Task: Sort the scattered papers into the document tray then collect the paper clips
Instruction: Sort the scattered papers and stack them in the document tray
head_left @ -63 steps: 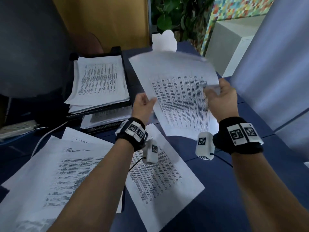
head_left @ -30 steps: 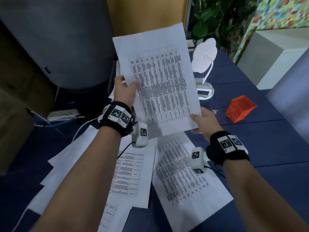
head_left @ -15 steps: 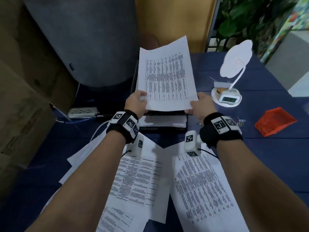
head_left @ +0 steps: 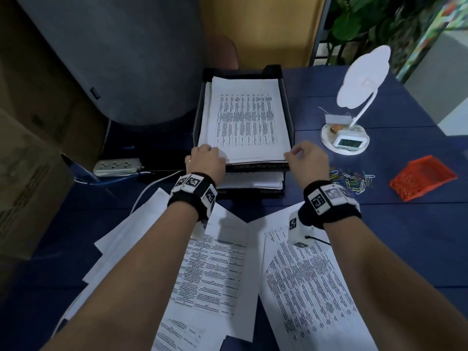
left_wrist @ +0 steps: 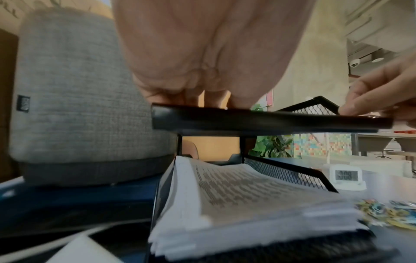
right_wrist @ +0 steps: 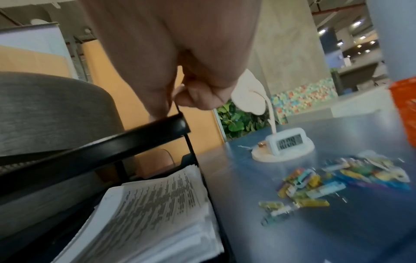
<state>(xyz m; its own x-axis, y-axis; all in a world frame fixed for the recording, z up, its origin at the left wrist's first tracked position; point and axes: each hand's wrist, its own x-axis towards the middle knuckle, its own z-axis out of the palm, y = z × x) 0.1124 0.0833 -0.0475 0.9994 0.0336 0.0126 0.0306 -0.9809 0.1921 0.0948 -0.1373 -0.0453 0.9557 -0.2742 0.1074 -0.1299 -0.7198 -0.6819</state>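
Note:
A black two-tier mesh document tray stands at the back of the blue table. A printed sheet lies flat on the top tier's stack. My left hand has its fingers curled over the sheet's near left corner, above the front rim. My right hand pinches the near right corner with thumb and forefinger. The lower tier holds more papers. Several scattered papers lie under my forearms. A heap of coloured paper clips sits right of the tray.
An orange mesh basket lies right of the clips. A white lamp with a clock stands behind them. A power strip and cable lie left of the tray, beside a grey chair and a cardboard box.
Both hands carried the sheet from in front of me over to the tray and lowered it flat onto the top stack. The view has swung towards the tray.

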